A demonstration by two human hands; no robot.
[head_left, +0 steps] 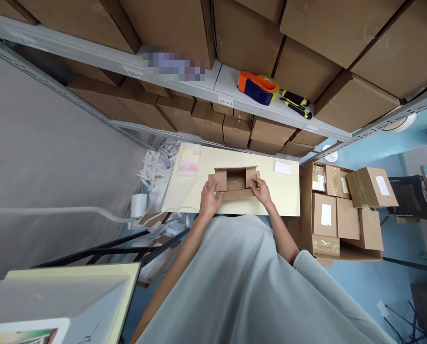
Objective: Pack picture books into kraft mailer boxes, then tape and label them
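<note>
A small brown cardboard box (235, 194) rests on the pale yellow tabletop (288, 200) in front of me, its top open and its flaps folded out. Its inside looks dark, and I cannot make out any contents. At the box's left end, my left hand (210, 199) grips the cardboard near the corner flap. My right hand (261, 192) pinches the flap at the right end between thumb and fingers. A white slip of paper (282, 167) lies to the right of the box, and a pink and yellow printed packet (189, 158) lies to its left.
Over the table runs a shelf (213, 86) packed with cardboard boxes, holding an orange and blue tape dispenser (258, 89) and yellow-black utility knives (296, 104). At right stands a large carton (307, 215) full of boxes. Paper scraps (156, 167) and a white roll (138, 205) sit left.
</note>
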